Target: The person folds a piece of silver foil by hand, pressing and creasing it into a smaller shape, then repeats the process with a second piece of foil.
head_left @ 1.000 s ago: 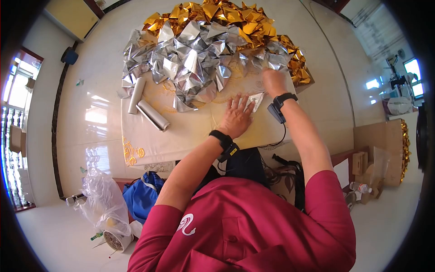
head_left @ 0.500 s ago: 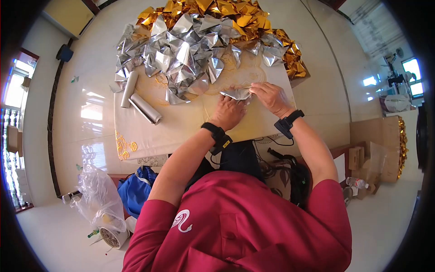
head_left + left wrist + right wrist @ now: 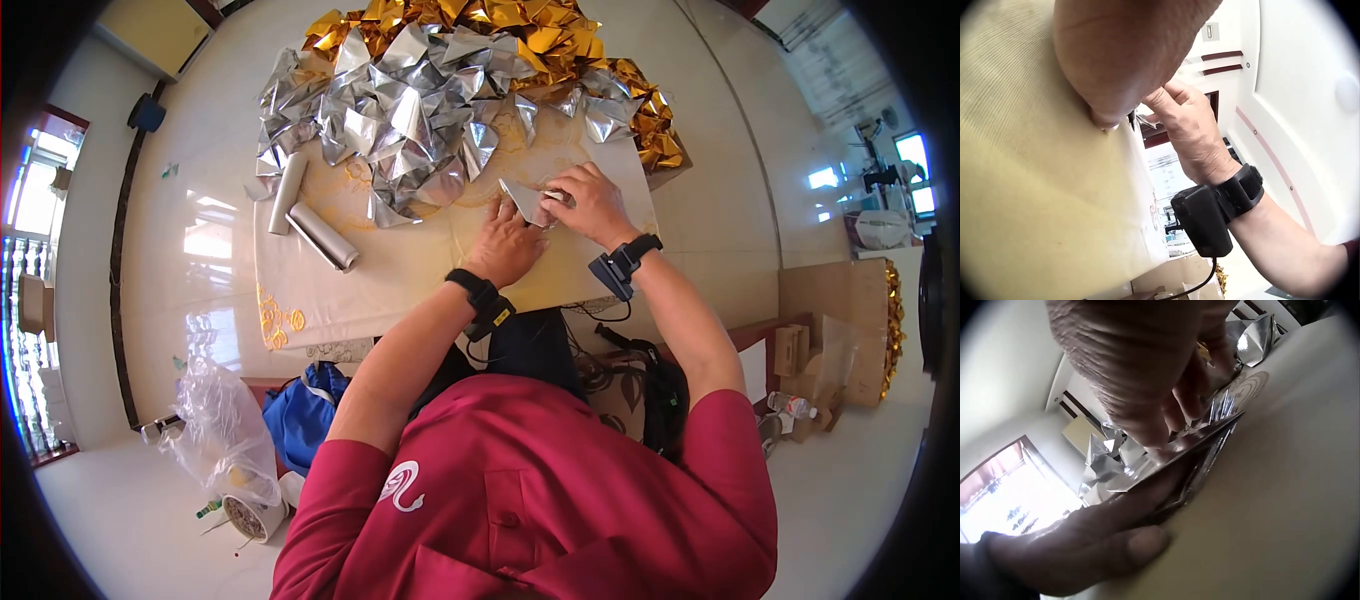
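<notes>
A folded silver foil sheet (image 3: 525, 203) lies over the table between the two hands, its pointed corner toward the far left. My left hand (image 3: 505, 246) rests low on the tablecloth with fingers extended. In the right wrist view, the left fingers (image 3: 1138, 503) reach in under the folded foil (image 3: 1200, 447), and the thumb lies apart on the cloth. From the other side my right hand (image 3: 597, 208) pinches the foil's right part with thumb and fingers. The left wrist view hides most of the foil behind the left hand (image 3: 1125, 56).
Silver folded foil pieces (image 3: 400, 110) are heaped beyond the hands, with gold ones (image 3: 550, 45) behind. Two silver rolls (image 3: 322, 237) lie at the table's left. A cable hangs from the right wrist camera (image 3: 612, 275). The tablecloth's front edge (image 3: 400, 328) is near the body.
The right hand came back from the table's right side to the foil. The foil was lifted off the table over the left fingers, and its folded corner now points up and left.
</notes>
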Demonstrator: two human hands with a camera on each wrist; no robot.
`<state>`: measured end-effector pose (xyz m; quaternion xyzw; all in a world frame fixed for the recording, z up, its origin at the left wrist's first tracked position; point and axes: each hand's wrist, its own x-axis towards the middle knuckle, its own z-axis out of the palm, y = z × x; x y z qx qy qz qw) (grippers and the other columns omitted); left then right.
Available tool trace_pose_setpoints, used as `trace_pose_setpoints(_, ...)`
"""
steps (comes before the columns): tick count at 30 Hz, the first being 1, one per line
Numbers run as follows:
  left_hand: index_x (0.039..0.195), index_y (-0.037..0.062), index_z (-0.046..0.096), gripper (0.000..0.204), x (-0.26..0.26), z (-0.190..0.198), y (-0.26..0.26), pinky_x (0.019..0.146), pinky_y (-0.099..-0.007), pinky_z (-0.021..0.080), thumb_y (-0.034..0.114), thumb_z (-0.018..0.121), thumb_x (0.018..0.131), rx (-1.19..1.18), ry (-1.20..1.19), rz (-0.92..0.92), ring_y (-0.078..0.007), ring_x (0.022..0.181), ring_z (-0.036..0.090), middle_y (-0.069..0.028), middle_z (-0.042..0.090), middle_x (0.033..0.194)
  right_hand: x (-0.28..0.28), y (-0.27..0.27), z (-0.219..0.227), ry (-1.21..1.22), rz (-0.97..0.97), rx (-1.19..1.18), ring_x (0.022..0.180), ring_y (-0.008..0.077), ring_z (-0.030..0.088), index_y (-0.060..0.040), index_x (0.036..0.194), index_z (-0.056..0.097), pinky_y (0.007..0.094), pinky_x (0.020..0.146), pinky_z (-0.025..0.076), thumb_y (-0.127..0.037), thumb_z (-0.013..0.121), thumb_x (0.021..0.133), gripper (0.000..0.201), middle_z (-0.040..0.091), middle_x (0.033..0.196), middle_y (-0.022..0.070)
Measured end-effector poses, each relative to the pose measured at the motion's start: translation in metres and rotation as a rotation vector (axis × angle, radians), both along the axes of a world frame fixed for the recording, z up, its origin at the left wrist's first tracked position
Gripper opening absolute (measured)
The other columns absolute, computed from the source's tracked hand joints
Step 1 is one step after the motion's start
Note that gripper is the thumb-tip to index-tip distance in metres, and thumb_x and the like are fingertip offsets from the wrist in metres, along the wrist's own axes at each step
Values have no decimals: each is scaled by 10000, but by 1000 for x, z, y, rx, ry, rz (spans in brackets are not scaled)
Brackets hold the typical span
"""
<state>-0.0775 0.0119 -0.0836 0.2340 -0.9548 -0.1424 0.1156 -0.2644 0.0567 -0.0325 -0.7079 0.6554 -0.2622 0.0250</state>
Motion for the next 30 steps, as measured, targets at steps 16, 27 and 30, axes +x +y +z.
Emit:
trace_pose_setpoints(16,1202,78,622,446,0,5,0,1161,-515,158,380,551,882,42,-39,2,-343,1331,376,-185,478,1372,2,-20,-17,-621,46,391,764,173,651,-23,975,664,297,709,512,-223,729,811,267,672,834,58)
trace_pose_setpoints(27,1210,78,607,458,-1,-2,-1,1150,-531,184,353,587,845,-10,-50,27,-418,1351,324,-256,444,1367,-22,-42,-5,-861,62,725,727,85,584,-10,976,669,251,678,489,-185,711,848,221,646,804,11)
trace_pose_setpoints(30,1157,102,634,410,-1,-4,0,1142,-542,192,353,592,836,-18,41,47,-419,1352,324,-255,444,1362,-28,-53,-1,-711,187,638,766,98,589,-16,978,672,256,716,490,-189,696,859,211,656,837,17)
